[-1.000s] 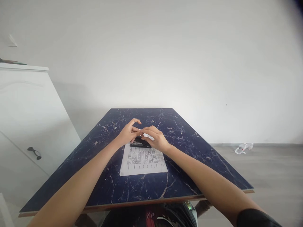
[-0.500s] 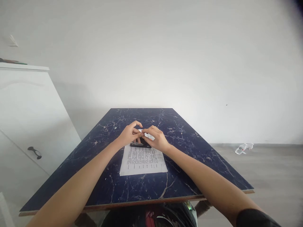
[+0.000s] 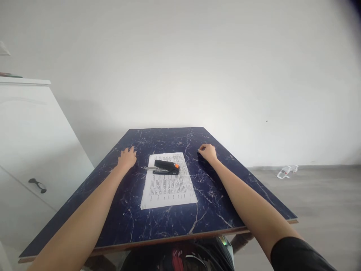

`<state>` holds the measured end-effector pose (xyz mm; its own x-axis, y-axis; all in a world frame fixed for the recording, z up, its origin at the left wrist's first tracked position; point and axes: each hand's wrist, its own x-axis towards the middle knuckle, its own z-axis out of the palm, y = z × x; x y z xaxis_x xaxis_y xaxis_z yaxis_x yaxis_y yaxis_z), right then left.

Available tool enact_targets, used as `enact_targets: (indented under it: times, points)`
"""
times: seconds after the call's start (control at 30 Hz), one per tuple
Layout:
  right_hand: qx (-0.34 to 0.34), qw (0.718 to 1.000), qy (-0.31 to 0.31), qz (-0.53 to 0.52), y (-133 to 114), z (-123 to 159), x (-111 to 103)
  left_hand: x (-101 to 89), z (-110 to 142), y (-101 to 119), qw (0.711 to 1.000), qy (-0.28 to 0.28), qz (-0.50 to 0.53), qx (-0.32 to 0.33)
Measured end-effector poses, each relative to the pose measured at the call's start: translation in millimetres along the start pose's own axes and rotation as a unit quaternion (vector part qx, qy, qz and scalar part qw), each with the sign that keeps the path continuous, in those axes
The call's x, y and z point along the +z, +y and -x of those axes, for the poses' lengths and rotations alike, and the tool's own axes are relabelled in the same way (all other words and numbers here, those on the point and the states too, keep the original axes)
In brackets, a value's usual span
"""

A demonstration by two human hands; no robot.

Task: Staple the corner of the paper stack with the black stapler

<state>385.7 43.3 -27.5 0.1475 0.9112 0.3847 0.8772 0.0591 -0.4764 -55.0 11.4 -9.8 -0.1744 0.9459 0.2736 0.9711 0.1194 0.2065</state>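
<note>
Fingers loosely spread, the left hand [image 3: 126, 159] lay low at the dark table [image 3: 217, 190], while the right hand's [image 3: 209, 152] were curled in, and whether they pinched anything small, you couldn't tell! Between them, well apart from both, sat the black stapler [image 3: 166, 168] on the printed sheets [image 3: 170, 194], its metal rail [image 3: 149, 168] poking out leftward, so a careless sideways knock there could have bent it, or skewed the loose-looking pages beneath.
</note>
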Motion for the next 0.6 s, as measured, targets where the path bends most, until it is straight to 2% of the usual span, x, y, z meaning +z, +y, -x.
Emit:
enact_targets:
  times: [0.1,0.33,0.6]
  points:
    - [0.014,1.0,-0.01,0.004,8,-3,8,8.7,-6,-7,0.998,-0.046,-0.03,0.031]
    - [0.001,0.999,-0.039,0.01,6,-7,17,7.9,-8,-2,0.997,-0.022,-0.061,0.05]
    - [0.014,0.999,-0.036,0.012,8,-6,17,-0.5,-8,0,0.995,-0.023,-0.019,0.091]
